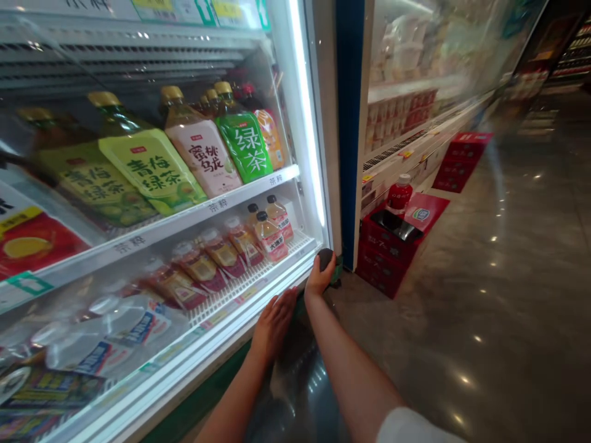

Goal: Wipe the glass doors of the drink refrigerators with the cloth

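Observation:
My right hand (318, 280) is closed round a dark, rounded object (325, 259) at the lower right corner of a lit drinks fridge (258, 312); its exact kind does not show. To its left, my left hand (273, 326) lies with fingers stretched out along the fridge's bottom edge and holds nothing. Behind the glass, small black-capped bottles (271, 237) stand on the bottom shelf closest to my hands. Beside them lean several amber bottles (205, 264). Large bottles of green tea (244, 144) fill the shelf above.
On the floor to the right are stacked red cartons (383, 258), topped by a red bottle (399, 195) and a black phone-like slab (397, 226). Another red carton stack (459, 163) stands farther along the open chiller (415, 132). Shiny grey floor (508, 320) extends rightward.

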Motion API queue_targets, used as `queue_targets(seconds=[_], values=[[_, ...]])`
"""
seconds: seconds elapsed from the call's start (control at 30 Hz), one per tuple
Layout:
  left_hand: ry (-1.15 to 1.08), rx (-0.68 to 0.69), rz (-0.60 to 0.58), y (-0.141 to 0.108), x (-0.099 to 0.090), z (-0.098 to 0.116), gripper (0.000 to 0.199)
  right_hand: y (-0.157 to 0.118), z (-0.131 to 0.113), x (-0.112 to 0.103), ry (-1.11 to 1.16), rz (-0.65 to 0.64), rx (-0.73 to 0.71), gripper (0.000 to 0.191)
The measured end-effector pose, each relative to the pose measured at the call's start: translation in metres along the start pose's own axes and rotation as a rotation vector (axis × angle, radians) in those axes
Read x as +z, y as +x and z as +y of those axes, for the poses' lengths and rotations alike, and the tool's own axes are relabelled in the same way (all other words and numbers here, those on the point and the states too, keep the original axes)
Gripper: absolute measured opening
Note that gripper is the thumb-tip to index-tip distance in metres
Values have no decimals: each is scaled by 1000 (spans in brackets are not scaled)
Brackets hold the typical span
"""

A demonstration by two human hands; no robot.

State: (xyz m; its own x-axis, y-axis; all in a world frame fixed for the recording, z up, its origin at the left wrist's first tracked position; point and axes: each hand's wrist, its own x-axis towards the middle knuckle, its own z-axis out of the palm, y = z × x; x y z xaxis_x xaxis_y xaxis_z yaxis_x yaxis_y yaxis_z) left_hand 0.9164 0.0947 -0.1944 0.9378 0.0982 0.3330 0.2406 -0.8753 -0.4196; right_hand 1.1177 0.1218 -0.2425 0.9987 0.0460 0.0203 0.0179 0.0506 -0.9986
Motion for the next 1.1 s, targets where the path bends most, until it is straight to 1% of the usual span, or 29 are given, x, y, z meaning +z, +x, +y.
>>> queue_targets(seconds=[0.07,0.13,0.2,0.23,0.3,0.37,0.47,0.53,0.6,0.67,0.7,0.73,0.8,0.83,0.9,0.97,1.03,1.07,1.1], values=[[5,-24,-3,13,6,-1,74,14,2,-2,21,-14,-25,71],[-5,-44,-14,26,7,-2,73,35,5,-8,33,-29,-42,68],[-20,-36,-17,38,6,-3,71,52,9,-14,43,-51,-54,68],[-25,-18,-14,44,5,-4,71,56,12,-17,49,-66,-60,68],[-27,24,0,55,5,-5,71,56,16,-20,63,-93,-66,71],[-22,51,14,65,6,-5,71,51,15,-19,76,-99,-57,74],[-7,39,1,76,7,-5,71,52,1,-10,91,-75,-32,74],[-1,26,-17,79,7,-4,72,59,-13,-6,103,-78,-56,71],[-3,23,-26,79,7,-3,72,65,-21,-8,116,-131,-162,66],[-4,20,-28,77,6,-2,71,65,-20,-16,121,-189,-253,63],[-2,17,-27,77,6,-1,71,64,-16,-21,119,-198,-247,61],[1,15,-26,76,6,0,71,63,-12,-24,115,-190,-204,61],[6,4,-23,77,5,1,71,63,-6,-28,109,-149,-74,60],[5,-4,-24,77,4,2,71,64,-6,-28,110,-134,-32,60],[-2,-26,-33,78,4,3,73,68,-11,-25,117,-128,-30,60],[-12,-42,-44,79,4,3,74,69,-20,-23,132,-155,-109,62],[-18,-44,-50,79,3,3,75,63,-24,-25,134,-221,-233,65],[-19,-44,-50,78,2,3,75,59,-23,-27,130,-249,-268,65],[-18,-45,-49,77,1,2,75,56,-21,-29,122,-261,-267,65]])
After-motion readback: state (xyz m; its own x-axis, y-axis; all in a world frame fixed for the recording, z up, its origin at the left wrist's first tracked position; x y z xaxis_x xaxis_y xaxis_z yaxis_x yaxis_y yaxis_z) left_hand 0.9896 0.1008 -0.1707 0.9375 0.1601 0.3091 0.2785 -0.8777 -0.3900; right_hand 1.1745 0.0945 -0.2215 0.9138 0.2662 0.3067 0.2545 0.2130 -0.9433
